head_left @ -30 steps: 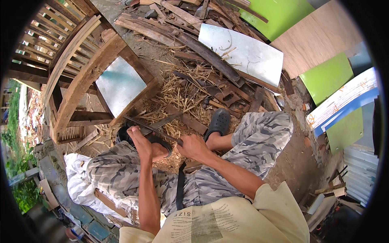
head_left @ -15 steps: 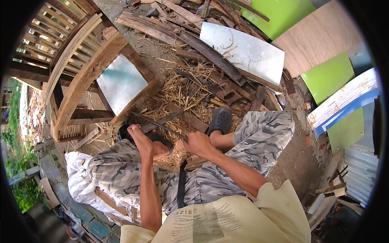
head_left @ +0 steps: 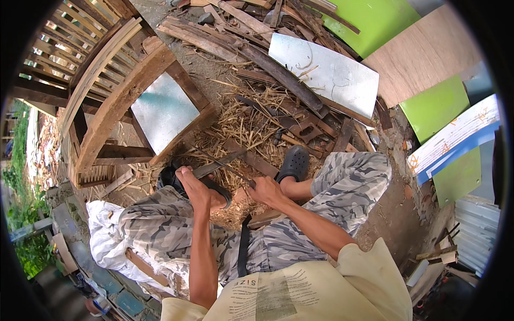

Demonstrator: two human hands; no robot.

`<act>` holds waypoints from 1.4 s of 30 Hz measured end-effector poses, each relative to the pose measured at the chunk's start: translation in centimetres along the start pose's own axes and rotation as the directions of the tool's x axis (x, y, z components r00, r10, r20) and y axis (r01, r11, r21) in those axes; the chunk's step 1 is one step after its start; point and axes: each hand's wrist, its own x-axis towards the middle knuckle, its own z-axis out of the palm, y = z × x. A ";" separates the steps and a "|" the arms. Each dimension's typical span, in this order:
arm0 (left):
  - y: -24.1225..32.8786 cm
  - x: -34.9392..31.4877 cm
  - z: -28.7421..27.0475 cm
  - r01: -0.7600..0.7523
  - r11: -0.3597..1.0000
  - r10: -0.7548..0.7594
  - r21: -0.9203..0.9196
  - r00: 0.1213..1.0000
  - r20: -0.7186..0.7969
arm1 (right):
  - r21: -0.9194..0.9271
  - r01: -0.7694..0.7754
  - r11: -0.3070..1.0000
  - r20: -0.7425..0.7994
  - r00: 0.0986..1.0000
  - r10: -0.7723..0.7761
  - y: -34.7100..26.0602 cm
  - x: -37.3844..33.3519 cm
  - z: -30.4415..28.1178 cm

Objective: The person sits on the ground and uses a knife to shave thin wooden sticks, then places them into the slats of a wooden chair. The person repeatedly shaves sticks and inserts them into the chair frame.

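My right hand (head_left: pixel 266 191) is closed round the near end of a long thin dark tool (head_left: pixel 227 168). The tool slants away to the far left, and its kind cannot be made out. My left hand (head_left: pixel 195 188) is in front of my left foot, its fingers drawn together and pointing away. By these fingertips a flat greyish strip (head_left: pixel 227 159) begins, crossing the thin tool. Whether the left fingers grip the strip or something smaller is unclear. Both hands are between my knees, above pale shavings (head_left: pixel 235 216).
At far left stands a wooden frame (head_left: pixel 118 109) with slats and a pale panel (head_left: pixel 165 113). Scrap planks (head_left: pixel 278 75), a whitish sheet (head_left: pixel 326 72) and straw-like strips (head_left: pixel 235 125) cover the ground ahead. Green panels (head_left: pixel 436 109) lie right. My right clog (head_left: pixel 293 163) is beyond my right hand.
The whole view has shifted slightly. My right hand and the thin tool have moved a little nearer and to the right. My left hand keeps nearly the same place.
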 end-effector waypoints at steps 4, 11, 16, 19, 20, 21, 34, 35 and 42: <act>-0.2 0.3 0.0 0.010 1.000 -0.011 -0.015 1.000 -0.028 | -0.026 0.123 0.992 -0.043 0.991 -0.124 -2.8 -1.4 -0.8; -0.1 0.4 0.1 0.016 0.999 -0.018 -0.032 0.998 -0.054 | 0.024 0.032 0.999 0.019 0.999 -0.033 -0.8 0.2 -0.1; 0.1 -0.1 0.4 -0.005 1.000 0.005 -0.020 1.000 -0.014 | 0.017 0.022 1.000 -0.039 0.999 -0.021 1.2 0.9 0.9; -0.6 0.5 -0.3 0.041 0.999 -0.042 -0.029 0.998 -0.048 | -0.062 0.035 0.997 0.006 0.999 -0.035 0.2 0.7 -0.7; -0.4 0.6 -0.2 0.036 0.999 -0.038 -0.034 0.998 -0.050 | -0.091 0.066 0.994 0.001 0.998 -0.066 -0.9 0.1 -0.9; -0.4 0.6 0.0 0.032 0.999 -0.034 -0.039 0.998 -0.052 | -0.121 0.096 0.988 -0.002 0.995 -0.097 -1.4 -0.1 -0.9; 0.3 1.3 0.9 0.018 0.999 -0.017 -0.030 1.000 0.019 | -0.085 -0.094 0.992 0.020 0.995 0.096 3.5 2.3 0.9; 0.6 1.2 1.1 0.010 1.000 -0.010 -0.024 1.000 0.009 | -0.102 -0.210 0.972 0.033 0.976 0.214 5.0 3.5 1.1; 0.9 1.8 0.7 0.016 0.998 -0.017 -0.064 1.000 -0.021 | -0.141 -0.048 0.989 0.027 0.998 0.052 3.1 3.3 -0.3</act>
